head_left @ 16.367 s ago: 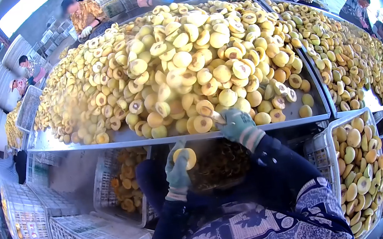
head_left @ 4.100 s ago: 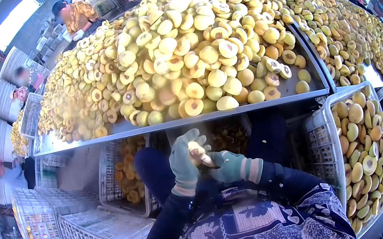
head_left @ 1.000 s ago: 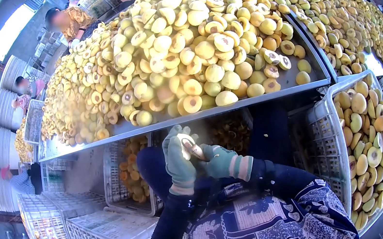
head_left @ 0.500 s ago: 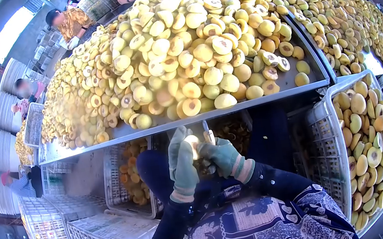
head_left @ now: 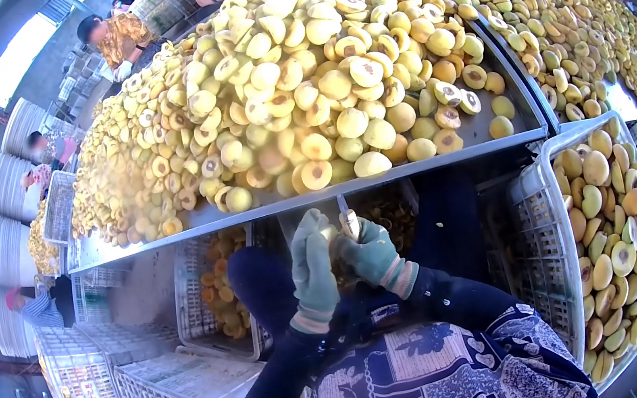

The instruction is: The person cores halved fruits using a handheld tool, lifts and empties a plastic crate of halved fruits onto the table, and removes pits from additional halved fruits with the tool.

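My left hand (head_left: 315, 277), in a green glove with a pale cuff, is closed around a yellow peach half (head_left: 330, 232); only a small part of the fruit shows past the fingers. Close beside it, my right hand (head_left: 374, 256), gloved alike, grips a tool with a light wooden handle (head_left: 349, 222). The handle's end sticks up above the fist, while the working end is hidden between my hands. Both hands are over my lap, just below the metal table's edge (head_left: 311, 202). On that table lies a big heap of halved peaches (head_left: 304, 95), some showing brown pit hollows.
A white plastic crate (head_left: 560, 246) of peach halves stands at my right. Another crate (head_left: 188, 315) with orange fruit is left of my knees, near stacked crates (head_left: 174, 390). A second heaped table (head_left: 555, 27) lies far right. Several people work around the tables.
My left hand has shifted slightly right and turned inward, against my right hand. Its fingers now cover most of the peach half, which showed brightly before. My right hand keeps the tool.
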Demonstrator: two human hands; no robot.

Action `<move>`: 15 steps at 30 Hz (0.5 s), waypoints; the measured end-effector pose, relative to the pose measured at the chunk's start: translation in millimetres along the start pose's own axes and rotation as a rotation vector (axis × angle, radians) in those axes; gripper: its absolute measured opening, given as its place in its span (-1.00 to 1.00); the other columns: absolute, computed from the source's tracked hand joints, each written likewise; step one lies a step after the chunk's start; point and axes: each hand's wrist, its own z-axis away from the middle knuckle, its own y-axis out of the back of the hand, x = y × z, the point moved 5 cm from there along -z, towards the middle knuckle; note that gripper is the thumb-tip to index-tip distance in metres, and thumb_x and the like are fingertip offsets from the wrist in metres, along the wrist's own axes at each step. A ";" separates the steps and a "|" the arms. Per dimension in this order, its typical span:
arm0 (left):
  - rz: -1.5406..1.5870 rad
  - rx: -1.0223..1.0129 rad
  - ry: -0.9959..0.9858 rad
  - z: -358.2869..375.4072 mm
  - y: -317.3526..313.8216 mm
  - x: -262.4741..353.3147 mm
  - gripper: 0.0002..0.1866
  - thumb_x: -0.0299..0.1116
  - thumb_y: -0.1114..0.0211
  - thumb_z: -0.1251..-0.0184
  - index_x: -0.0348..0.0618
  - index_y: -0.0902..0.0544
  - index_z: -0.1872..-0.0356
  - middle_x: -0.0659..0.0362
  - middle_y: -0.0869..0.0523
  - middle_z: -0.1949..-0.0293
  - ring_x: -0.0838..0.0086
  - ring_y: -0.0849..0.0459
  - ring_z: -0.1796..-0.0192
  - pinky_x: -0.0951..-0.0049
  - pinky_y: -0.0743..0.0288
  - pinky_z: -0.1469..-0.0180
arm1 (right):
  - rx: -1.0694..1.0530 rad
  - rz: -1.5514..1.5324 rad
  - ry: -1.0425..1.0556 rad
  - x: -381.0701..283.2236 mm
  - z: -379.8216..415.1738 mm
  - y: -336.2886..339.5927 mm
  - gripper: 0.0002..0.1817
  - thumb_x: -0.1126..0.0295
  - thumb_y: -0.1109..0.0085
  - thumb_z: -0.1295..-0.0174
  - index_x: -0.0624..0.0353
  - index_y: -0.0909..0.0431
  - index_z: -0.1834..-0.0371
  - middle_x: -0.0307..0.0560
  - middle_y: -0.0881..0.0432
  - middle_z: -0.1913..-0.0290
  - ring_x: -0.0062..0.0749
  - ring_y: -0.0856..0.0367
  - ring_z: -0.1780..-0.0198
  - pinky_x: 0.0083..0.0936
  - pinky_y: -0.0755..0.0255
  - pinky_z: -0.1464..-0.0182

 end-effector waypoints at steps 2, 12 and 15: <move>-0.045 0.033 -0.137 4.9 -5.3 -6.9 -0.61 -0.30 0.04 -0.56 -0.20 -0.39 -0.31 0.13 -0.52 -0.20 0.43 -0.49 -0.22 0.39 -0.38 -0.30 | 0.011 0.021 0.138 1.7 -3.4 2.0 -0.88 0.47 -0.18 -0.24 0.20 -0.55 0.18 -0.24 -0.63 0.38 -0.69 -0.55 0.40 -0.66 -0.47 0.37; 0.277 0.103 0.056 3.9 -9.3 -4.9 -0.58 -0.33 -0.01 -0.52 -0.15 -0.36 -0.34 0.11 -0.59 -0.09 0.40 -0.55 -0.12 0.33 -0.40 -0.26 | -0.130 0.637 0.479 -27.6 -3.7 4.1 -0.78 0.24 -0.18 -0.30 0.16 -0.58 0.19 -0.04 -0.68 0.32 -0.26 -0.68 0.32 -0.41 -0.52 0.23; 0.247 0.137 -0.004 5.2 -7.8 -5.2 -0.57 -0.36 -0.02 -0.52 -0.18 -0.35 -0.35 0.12 -0.57 -0.12 0.43 -0.53 -0.13 0.36 -0.40 -0.25 | -0.124 0.727 0.539 -32.2 -2.7 0.6 -0.78 0.22 -0.18 -0.30 0.15 -0.58 0.21 -0.04 -0.67 0.33 -0.25 -0.67 0.32 -0.40 -0.51 0.25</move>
